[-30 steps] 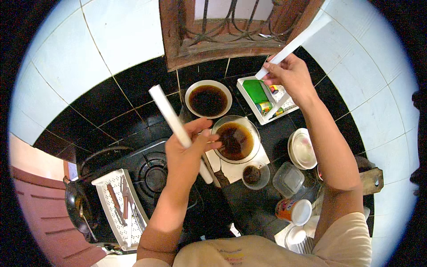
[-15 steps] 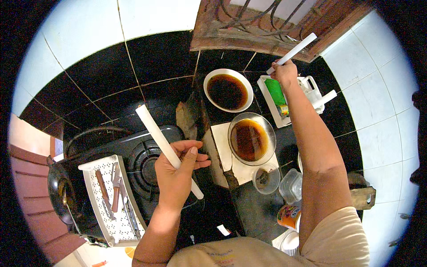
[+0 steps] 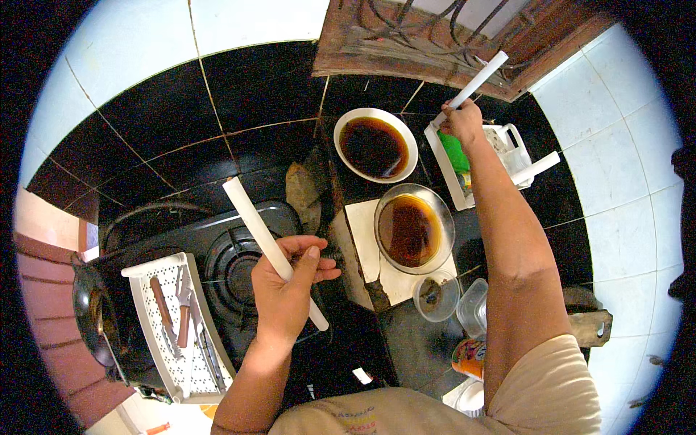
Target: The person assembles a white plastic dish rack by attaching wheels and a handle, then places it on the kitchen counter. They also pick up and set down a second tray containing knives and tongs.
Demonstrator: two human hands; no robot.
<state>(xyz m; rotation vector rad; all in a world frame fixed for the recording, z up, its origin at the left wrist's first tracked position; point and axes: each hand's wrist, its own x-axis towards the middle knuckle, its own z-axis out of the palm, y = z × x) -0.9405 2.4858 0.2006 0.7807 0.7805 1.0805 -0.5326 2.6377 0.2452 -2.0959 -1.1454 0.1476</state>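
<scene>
My left hand (image 3: pixel 286 283) grips a long white rod (image 3: pixel 254 225) in front of the stove, its upper end leaning to the left. The rod runs between my thumb and fingers, and both ends stick out. At the back right, my right hand (image 3: pixel 462 119) is closed on a second white rod (image 3: pixel 482 76), which slants up toward the window. That hand is over the far left corner of a white basket (image 3: pixel 440 163). Inside the basket are a green item (image 3: pixel 454 154) and a clear-white handled container (image 3: pixel 513 148). A third white rod (image 3: pixel 536 168) juts from its right side.
A white bowl (image 3: pixel 412 138) and a glass bowl (image 3: pixel 449 232) hold dark brown liquid. Nearer stand small clear tubs (image 3: pixel 437 297) and an orange container (image 3: pixel 470 355). Left are a gas stove (image 3: pixel 235 264), a perforated tray (image 3: pixel 148 333) with several knives, and a wok (image 3: pixel 90 319).
My right hand has lowered slightly toward the basket's far left corner, and its rod's lower end no longer shows past my fingers. My left hand keeps its grip. The whole view has shifted slightly.
</scene>
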